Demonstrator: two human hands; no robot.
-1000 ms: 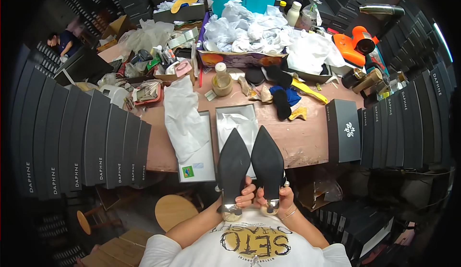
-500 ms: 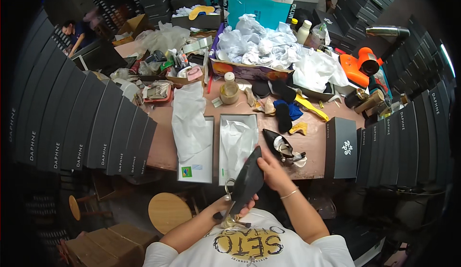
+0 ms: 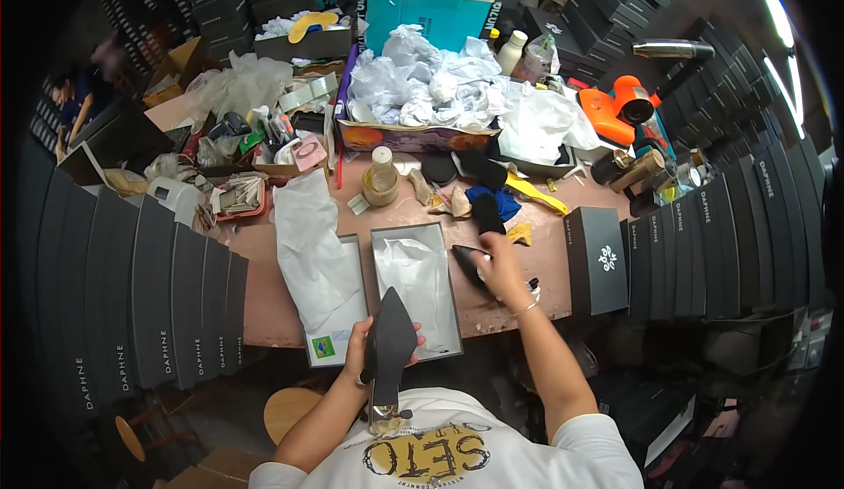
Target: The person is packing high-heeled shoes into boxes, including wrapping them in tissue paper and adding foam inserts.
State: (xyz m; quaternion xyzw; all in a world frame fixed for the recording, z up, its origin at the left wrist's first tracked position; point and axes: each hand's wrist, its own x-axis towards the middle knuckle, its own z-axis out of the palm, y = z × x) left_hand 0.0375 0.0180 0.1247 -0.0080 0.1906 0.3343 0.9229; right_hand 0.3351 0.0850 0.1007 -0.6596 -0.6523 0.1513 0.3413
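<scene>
A black pointed-toe shoe (image 3: 392, 340) is in my left hand (image 3: 359, 348), its sole turned up and its toe pointing away from me. My fingers wrap round its middle and show on both sides of it. The other black pointed shoe (image 3: 469, 265) lies on the table, partly covered by my right hand (image 3: 504, 271). That hand reaches down over it, beside a black fuzzy pad (image 3: 488, 215). Its fingertips are blurred, and whether they grip anything is hidden. Near the left hand stands an open shoe box (image 3: 453, 318) lined with white tissue paper (image 3: 411, 269).
A box lid (image 3: 352, 313) with white paper (image 3: 308, 217) lies to the left. Beyond are a glue jar (image 3: 381, 181), a yellow-handled brush (image 3: 536, 194), cloth scraps and a carton (image 3: 396, 137) of crumpled paper. Black shoe boxes (image 3: 132, 287) are stacked at both sides; an orange heat gun (image 3: 607, 115) stands right.
My right hand has let go of the held shoe and moved out to the shoe on the table. The left hand has turned its shoe sole up. The whole view has shifted.
</scene>
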